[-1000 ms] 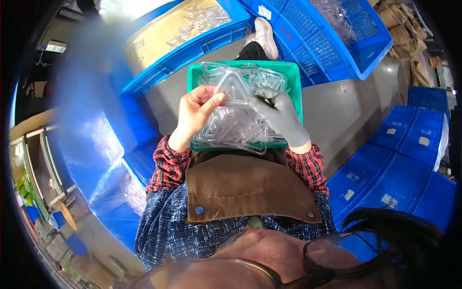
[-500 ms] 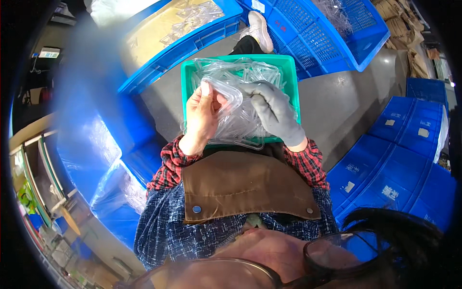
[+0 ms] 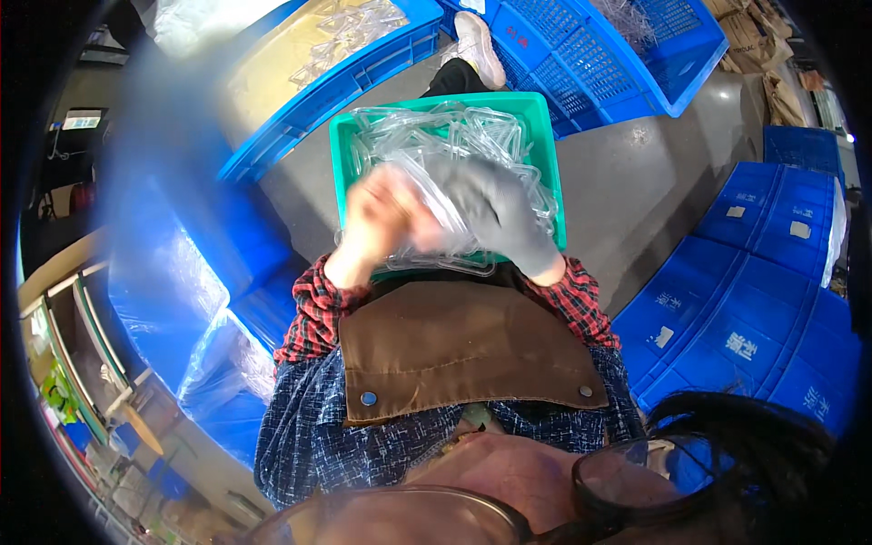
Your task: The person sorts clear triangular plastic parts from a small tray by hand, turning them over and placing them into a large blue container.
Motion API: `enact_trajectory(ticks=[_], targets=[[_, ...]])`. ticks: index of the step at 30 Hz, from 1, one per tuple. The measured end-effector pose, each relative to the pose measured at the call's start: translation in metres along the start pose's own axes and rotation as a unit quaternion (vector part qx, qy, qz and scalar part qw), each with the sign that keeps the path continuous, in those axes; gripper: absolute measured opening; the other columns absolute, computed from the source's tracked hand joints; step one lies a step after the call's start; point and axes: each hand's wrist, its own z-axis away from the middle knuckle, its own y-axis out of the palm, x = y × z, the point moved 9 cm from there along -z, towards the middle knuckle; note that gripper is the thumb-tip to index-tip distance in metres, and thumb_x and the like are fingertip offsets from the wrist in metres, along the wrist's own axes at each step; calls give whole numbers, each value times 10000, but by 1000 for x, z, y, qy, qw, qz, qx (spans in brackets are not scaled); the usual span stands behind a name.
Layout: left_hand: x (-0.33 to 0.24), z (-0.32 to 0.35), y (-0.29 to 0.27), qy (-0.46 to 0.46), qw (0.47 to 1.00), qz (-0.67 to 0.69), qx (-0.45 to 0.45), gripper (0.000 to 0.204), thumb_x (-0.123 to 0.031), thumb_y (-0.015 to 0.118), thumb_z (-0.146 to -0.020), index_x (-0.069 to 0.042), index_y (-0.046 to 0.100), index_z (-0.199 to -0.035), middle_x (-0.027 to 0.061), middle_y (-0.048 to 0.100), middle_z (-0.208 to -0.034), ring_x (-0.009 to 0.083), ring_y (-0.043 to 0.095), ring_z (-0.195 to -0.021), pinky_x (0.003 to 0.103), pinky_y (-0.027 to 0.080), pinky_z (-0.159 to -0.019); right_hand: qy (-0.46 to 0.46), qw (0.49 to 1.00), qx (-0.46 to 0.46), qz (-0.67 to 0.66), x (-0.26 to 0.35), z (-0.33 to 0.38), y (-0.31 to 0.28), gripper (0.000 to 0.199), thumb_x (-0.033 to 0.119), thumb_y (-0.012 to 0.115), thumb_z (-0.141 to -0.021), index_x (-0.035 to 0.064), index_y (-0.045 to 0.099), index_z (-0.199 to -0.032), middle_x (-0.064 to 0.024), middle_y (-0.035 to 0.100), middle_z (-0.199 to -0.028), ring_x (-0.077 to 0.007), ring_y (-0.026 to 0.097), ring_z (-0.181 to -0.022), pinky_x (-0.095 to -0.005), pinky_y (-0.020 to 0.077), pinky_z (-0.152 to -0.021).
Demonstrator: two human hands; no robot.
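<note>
Both hands meet over the green tray (image 3: 343,154) on the lap: the bare left hand (image 3: 386,218) and the gloved right hand (image 3: 495,213) close together on a clear plastic piece (image 3: 436,204). Motion blur hides how firm the grip is; I cannot tell.

Risk: the slick piece may slip, or snag the loose clear pieces heaped in the tray. The far-left blue crate (image 3: 363,68) holds similar pieces; the far-right blue crate (image 3: 618,54) likewise.
</note>
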Motion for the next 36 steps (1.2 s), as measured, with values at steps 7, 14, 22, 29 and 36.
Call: enact_trajectory(ticks=[7, 14, 22, 29, 36], targets=[[24, -8, -4, -109, 966, 208, -107, 213, -244, 487, -891, -32, 487, -901, 106, 611, -696, 156, 583, -532, 265, 475, -446, 156, 973, -21, -172, -16, 0, -10, 220, 102, 504, -840, -6, 557, -1024, -45, 578, -828, -95, 523, -735, -246, 426, -669], [21, 1, -26, -109, 952, 194, -213, 295, -318, 382, -926, -46, 441, -1024, 128, 590, -723, 179, 583, -551, 264, 471, -444, 270, 946, 66, -168, -42, 7, 2, 132, 136, 552, -826, 18, 589, -872, -3, 586, -711, -54, 504, -635, -218, 393, -572], [7, 58, -126, -58, 911, 128, -388, 258, -281, 435, -899, -38, 492, -966, 64, 568, -681, 167, 566, -566, 283, 465, -412, 138, 853, 116, 489, -136, -42, -29, 227, 286, 553, -765, 90, 601, -869, -158, 612, -835, -306, 595, -753, -407, 461, -629], [23, 195, -268, -54, 799, 123, -586, 273, -315, 435, -886, -96, 501, -1035, 78, 587, -937, 196, 597, -807, 297, 465, -594, 184, 896, 171, 366, -140, -35, -15, 376, 358, 531, -763, 54, 552, -983, -194, 566, -1002, -351, 552, -900, -431, 434, -759], [59, 263, -353, 22, 761, 132, -635, 358, -343, 404, -888, -69, 410, -1118, 157, 551, -1007, 305, 593, -867, 373, 517, -651, 227, 883, 217, 348, -151, -23, -10, 494, 406, 605, -706, 50, 534, -1040, -194, 578, -999, -318, 556, -926, -404, 431, -782]])
